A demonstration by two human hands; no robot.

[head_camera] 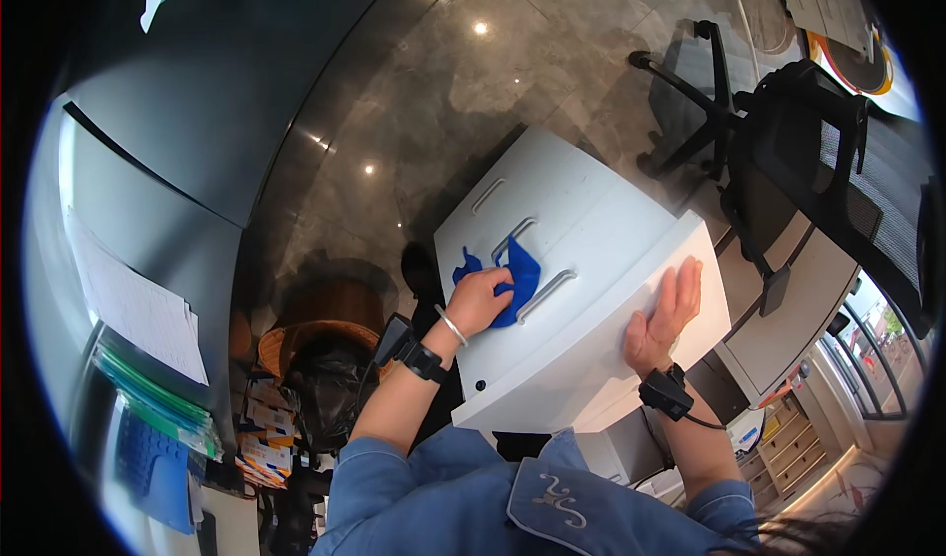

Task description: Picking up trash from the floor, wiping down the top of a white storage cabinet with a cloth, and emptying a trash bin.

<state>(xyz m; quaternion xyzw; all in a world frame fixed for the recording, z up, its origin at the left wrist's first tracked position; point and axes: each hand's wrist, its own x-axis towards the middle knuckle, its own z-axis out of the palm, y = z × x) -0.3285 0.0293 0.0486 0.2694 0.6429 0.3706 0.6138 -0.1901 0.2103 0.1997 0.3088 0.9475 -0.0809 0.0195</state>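
A white drawer cabinet [591, 209] with three metal bar handles stands in front of me. My left hand [484, 297] grips a blue cloth [523, 275] against the drawer fronts, between the upper handle [547, 297] and the middle handle [515, 235]. A bracelet and a strapped black device are on that wrist. My right hand [665, 319] rests palm down on the cabinet's white top [584, 364], fingers extended and holding nothing; its wrist bears another strapped device. A round black lock [480, 385] sits near the cabinet's edge.
A black mesh office chair [798, 127] stands at the right on the tiled floor [443, 76]. At the lower left are a bin with a black liner [325, 386] and stacked boxes [266, 445]. Papers [140, 290] and folders [155, 393] lie along the left, beside a dark panel [199, 76].
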